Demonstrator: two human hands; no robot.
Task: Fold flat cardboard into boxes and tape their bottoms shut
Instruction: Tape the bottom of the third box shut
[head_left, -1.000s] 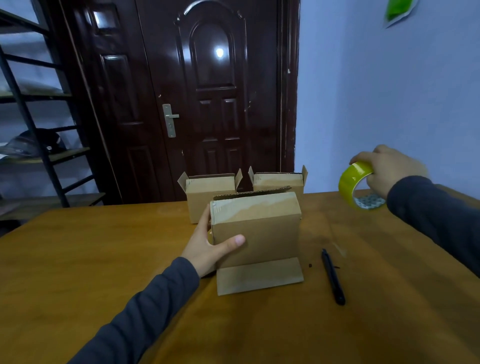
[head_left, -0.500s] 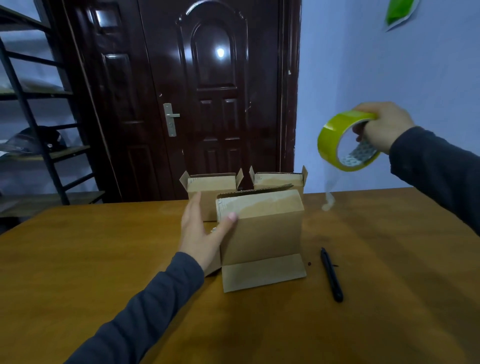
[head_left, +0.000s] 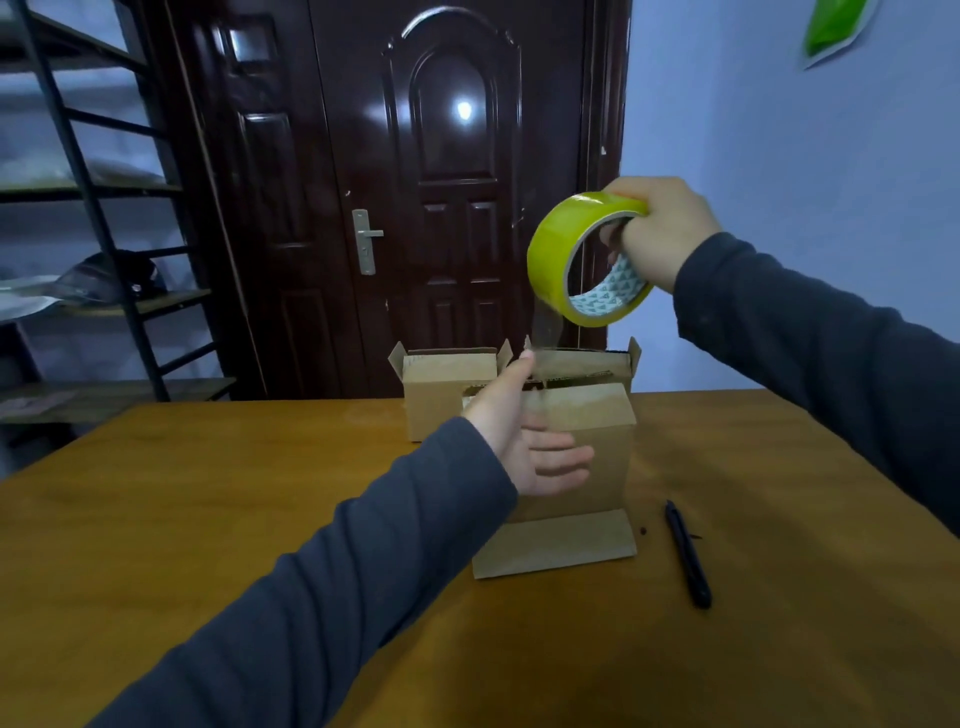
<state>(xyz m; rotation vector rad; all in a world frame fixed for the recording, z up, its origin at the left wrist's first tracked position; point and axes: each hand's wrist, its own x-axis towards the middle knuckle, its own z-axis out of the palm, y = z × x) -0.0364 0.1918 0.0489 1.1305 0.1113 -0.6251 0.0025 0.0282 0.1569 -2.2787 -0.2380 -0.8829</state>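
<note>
- The right hand (head_left: 662, 231) grips the yellow-green roll of packing tape (head_left: 584, 260) above the upturned brown cardboard box (head_left: 576, 447) on the wooden desk (head_left: 208, 519).
- The left hand (head_left: 524, 436), fingers spread, appears to pinch the clear tape strip (head_left: 545, 332); I cannot tell for sure.
- Risk: the slack strip may fold onto itself or land crooked.
- With nobody holding the box, pulling could tip it.

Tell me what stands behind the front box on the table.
Behind the front box stand two open boxes: the left box shows partly, the right box only its top edge and flaps. Their lower parts and insides are covered.
</note>
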